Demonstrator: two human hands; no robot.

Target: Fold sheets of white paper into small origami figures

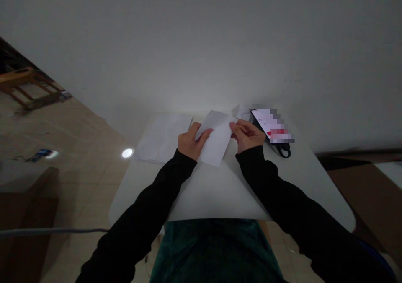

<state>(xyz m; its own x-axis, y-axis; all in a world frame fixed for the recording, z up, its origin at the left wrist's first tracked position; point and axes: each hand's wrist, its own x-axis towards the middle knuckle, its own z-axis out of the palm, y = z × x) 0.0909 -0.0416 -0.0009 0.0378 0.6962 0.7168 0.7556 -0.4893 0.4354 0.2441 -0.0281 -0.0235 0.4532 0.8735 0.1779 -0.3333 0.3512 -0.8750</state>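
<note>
White paper sheet [216, 138] gripped by both hands above tabletop [132, 190].

Sheet is held near the tabletop's middle, its top edge pinched between left hand [192, 142] and right hand [248, 135]. Left hand is closed on the sheet's left edge; right hand is clamped on its upper right corner, fingers and thumb together. Whether the lower end touches the tabletop cannot be told. Even tension from both sides is best kept so edges stay aligned. Flat paper stack [161, 138] lies just left of the left hand; small paper piece [242, 112] lies behind the right hand, beside a smartphone [271, 125] with a black cord [284, 151].
</note>
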